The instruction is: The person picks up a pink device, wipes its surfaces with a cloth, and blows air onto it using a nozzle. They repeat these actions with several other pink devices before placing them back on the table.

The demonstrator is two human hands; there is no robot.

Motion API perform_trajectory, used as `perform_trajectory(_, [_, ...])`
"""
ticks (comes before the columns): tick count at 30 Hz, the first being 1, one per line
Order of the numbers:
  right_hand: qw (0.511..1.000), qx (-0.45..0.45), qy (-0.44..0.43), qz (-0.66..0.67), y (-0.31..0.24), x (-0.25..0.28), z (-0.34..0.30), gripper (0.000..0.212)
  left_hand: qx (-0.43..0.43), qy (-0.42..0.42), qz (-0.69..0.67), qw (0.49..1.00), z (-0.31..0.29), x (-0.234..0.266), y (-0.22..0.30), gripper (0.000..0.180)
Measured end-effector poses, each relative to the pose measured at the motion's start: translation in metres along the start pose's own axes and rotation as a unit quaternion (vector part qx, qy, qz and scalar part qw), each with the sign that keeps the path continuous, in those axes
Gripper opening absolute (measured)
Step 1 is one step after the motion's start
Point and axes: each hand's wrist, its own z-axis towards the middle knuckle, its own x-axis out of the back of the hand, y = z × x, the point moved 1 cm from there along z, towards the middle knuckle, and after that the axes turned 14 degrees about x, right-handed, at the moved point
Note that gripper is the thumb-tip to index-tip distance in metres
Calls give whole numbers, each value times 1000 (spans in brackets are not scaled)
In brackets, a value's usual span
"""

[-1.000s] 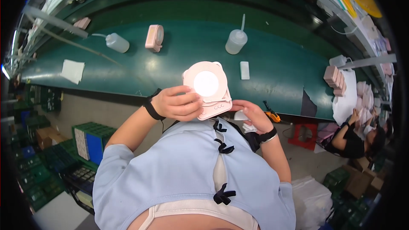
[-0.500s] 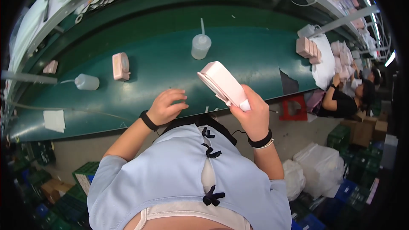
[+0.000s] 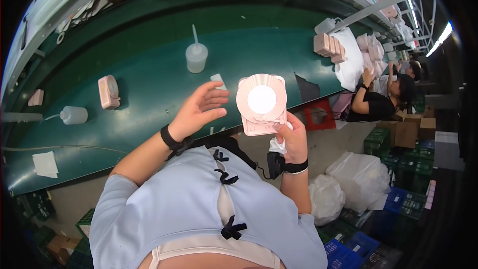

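Observation:
My right hand (image 3: 295, 142) grips a pink boxy device (image 3: 251, 128) by its lower right corner, above the bench's front edge. Its face, turned up toward me, has a ringed round disc with a bright white centre; I cannot tell exactly what kind of device it is. A crumpled white cloth or tissue (image 3: 277, 145) hangs from the same hand. My left hand (image 3: 203, 108), empty with fingers apart, hovers to the left of the device. Beyond its fingertips lies a small pale flat piece (image 3: 218, 80) on the green bench (image 3: 159, 89).
A squeeze bottle (image 3: 196, 59) stands behind my left hand; another bottle (image 3: 74, 115) lies at left near a similar pink device (image 3: 108, 92). Stacked pink units (image 3: 328, 46) sit at right. Beyond them a person (image 3: 373, 99) works. White bags (image 3: 359, 179) rest on the floor.
The pink device has been turned from its side so that the round disc faces me. My left hand has opened wider and risen toward it. The whole view has shifted to the right.

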Motion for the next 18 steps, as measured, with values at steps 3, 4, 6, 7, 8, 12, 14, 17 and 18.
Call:
perform_trajectory(3, [998,-7,-2,58,-3,19,4,45,4,-23,-23,999,19,-32,18,72])
perform_trajectory(4, [998,-6,-4,55,-5,26,6,45,8,-35,-32,999,26,-44,21,76])
perform_trajectory(6, [998,-2,-11,64,-9,41,11,45,0,-44,-39,998,41,-67,23,77])
perform_trajectory(7, [998,0,-14,69,-11,49,14,45,-5,-55,-44,998,48,-79,25,78])
perform_trajectory(8, [997,2,-17,69,-14,58,18,45,-9,-65,-48,997,56,-89,26,79])
perform_trajectory(12, [998,16,-37,55,-24,95,35,53,-8,-45,-77,996,88,-127,27,79])
perform_trajectory(14, [986,43,-13,162,-23,107,42,55,-16,-34,-73,997,106,-149,26,78])
perform_trajectory(17, [976,34,2,217,-18,128,51,52,-33,-22,-67,997,136,-180,23,75])
perform_trajectory(18, [975,4,5,223,-13,138,53,48,-25,-11,-77,997,146,-190,20,73])
